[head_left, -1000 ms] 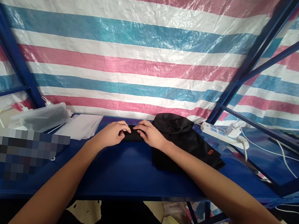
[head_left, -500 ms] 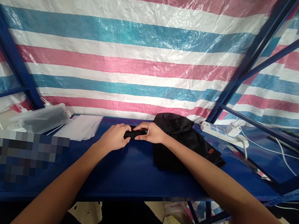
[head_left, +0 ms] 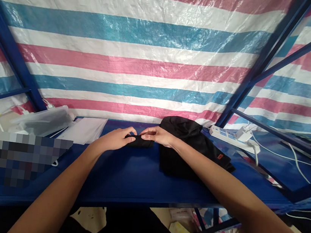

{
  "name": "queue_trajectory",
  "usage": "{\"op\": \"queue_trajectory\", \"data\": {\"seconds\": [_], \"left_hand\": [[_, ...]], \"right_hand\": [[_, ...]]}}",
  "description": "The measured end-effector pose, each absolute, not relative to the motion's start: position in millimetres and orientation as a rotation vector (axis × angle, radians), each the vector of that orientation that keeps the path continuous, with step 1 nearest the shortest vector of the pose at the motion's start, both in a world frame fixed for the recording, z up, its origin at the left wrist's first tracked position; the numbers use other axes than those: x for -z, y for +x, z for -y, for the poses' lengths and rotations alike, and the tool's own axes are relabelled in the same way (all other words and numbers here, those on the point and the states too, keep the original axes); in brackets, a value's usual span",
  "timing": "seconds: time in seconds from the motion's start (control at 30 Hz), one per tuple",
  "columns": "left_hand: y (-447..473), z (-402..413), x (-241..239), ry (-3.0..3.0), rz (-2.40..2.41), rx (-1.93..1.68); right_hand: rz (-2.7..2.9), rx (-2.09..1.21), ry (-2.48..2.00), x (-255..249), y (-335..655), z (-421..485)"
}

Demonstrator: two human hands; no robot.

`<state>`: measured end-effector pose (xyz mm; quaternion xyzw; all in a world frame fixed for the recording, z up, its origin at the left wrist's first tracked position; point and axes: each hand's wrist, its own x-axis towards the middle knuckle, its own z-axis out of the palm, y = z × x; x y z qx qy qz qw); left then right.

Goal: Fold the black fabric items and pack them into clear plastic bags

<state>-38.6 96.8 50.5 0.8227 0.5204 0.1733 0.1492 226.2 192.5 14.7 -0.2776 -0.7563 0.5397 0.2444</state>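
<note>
A small roll of black cloth (head_left: 140, 142) lies on the blue metal tabletop (head_left: 124, 181), near its back edge. My left hand (head_left: 115, 138) grips the roll's left end between thumb and fingers. At its upper right side my right hand (head_left: 157, 135) is closed, thumb and fingertips pressed onto the cloth. Just right of the roll rests a larger black garment (head_left: 188, 147) with small orange lettering, partly hidden beneath my right forearm.
White papers (head_left: 85, 130) and a clear plastic bag (head_left: 49, 119) lie at the left, beside a blurred-out item. A white power strip (head_left: 234, 140) with a plug sits at the back right. Blue frame posts (head_left: 249, 79) and a striped plastic sheet (head_left: 139, 68) stand behind.
My left hand has shifted slightly left along the cloth roll, and the fingers of both hands lie flatter. More of the roll's front shows. The larger garment stays put.
</note>
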Motion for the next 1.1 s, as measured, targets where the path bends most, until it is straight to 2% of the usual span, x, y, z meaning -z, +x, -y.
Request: {"op": "queue_trajectory", "data": {"seconds": [0.17, 0.33, 0.5, 0.7, 0.93, 1.1], "left_hand": [[-44.5, -101.6, -38.1, 2.328, -1.358, -0.594], [-20.9, -94.5, -26.8, 2.664, -1.572, -0.694], [16.1, -85.9, -21.8, 2.810, -1.782, -0.491], [20.2, -87.7, -6.2, 2.864, -1.737, -0.620], [-5.4, -119.9, -3.3, 2.761, -1.579, -0.521], [-15.9, -135.1, 1.6, 2.714, -1.368, -0.763]], "right_hand": [[2.090, -1.392, -0.781, -11.4, 226.0, -187.8], [2.175, -1.221, -0.837, -12.7, 224.1, -189.5], [2.386, -0.669, -0.802, -9.6, 220.8, -189.6], [2.321, -0.207, -0.708, 0.6, 211.3, -176.8], [2.436, -0.196, -0.534, 0.4, 209.7, -164.4], [2.416, -0.280, -0.578, 3.2, 212.4, -178.7]]}}
